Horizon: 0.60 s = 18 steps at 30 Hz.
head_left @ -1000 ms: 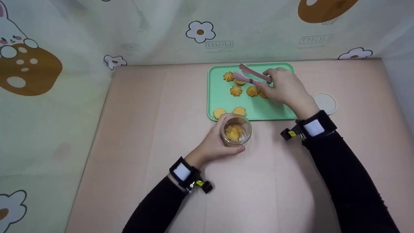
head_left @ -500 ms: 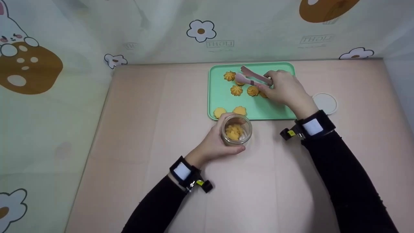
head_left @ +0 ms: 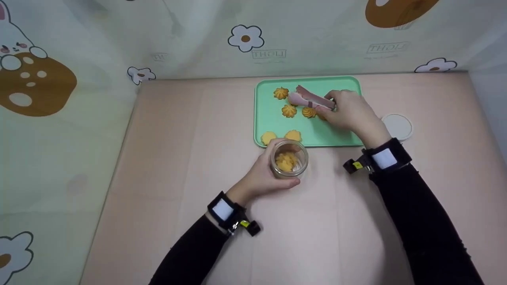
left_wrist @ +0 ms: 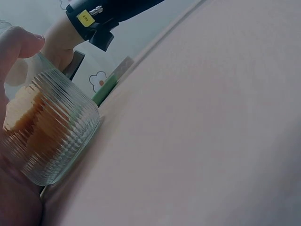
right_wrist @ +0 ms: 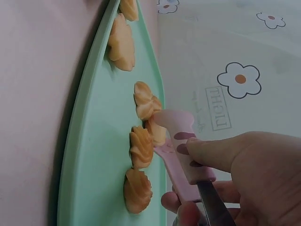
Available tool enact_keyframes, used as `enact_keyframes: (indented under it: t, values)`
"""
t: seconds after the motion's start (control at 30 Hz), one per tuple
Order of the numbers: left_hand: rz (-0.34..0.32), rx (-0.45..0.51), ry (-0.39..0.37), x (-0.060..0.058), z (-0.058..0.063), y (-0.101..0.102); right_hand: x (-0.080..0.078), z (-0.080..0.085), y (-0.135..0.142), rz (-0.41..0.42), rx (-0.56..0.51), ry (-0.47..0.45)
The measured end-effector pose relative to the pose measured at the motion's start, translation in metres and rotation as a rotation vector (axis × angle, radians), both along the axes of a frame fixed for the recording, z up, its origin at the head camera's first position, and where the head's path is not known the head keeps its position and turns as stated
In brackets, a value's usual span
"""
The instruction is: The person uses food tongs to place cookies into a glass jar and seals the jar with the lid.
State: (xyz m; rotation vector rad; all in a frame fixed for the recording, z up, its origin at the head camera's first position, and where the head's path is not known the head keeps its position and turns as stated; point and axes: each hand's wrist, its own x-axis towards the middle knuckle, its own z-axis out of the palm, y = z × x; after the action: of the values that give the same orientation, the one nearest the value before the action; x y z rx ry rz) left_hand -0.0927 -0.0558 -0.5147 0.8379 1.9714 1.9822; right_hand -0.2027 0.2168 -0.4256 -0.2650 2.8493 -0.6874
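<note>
My left hand [head_left: 261, 178] holds a ribbed glass jar [left_wrist: 77, 117] upright, its open mouth toward the head camera. Yellow-orange cookies [head_left: 286, 161] lie in the bottom of it. In my right hand [head_left: 350, 109] is a pair of pink tongs [right_wrist: 178, 132], pinched between thumb and fingers. Over the back of the green tray [head_left: 324, 136], the tong tips come down around a swirled cookie [right_wrist: 156, 133], which they mostly cover in the head view. Several more piped cookies [head_left: 289, 111] lie about the tips.
Two flat, pale cookies [head_left: 293, 135] rest at the tray's front left, just behind the jar. A round white lid [head_left: 397, 127] lies right of the tray, beside my right wrist. A patterned curtain [head_left: 190, 39] hangs behind the pink table [head_left: 166, 138].
The tongs have gone lower over the cookies, and their two arms have drawn closer together. My right hand has dipped slightly with them. The left hand and jar stay put.
</note>
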Motion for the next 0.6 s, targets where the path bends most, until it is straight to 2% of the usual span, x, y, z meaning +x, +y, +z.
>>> enact_keyframes:
  t: [0.6]
  values:
    - [0.007, -0.001, -0.005, -0.0001, -0.0005, -0.0001, 0.0068, 0.0009, -0.0048, -0.013, -0.007, 0.013]
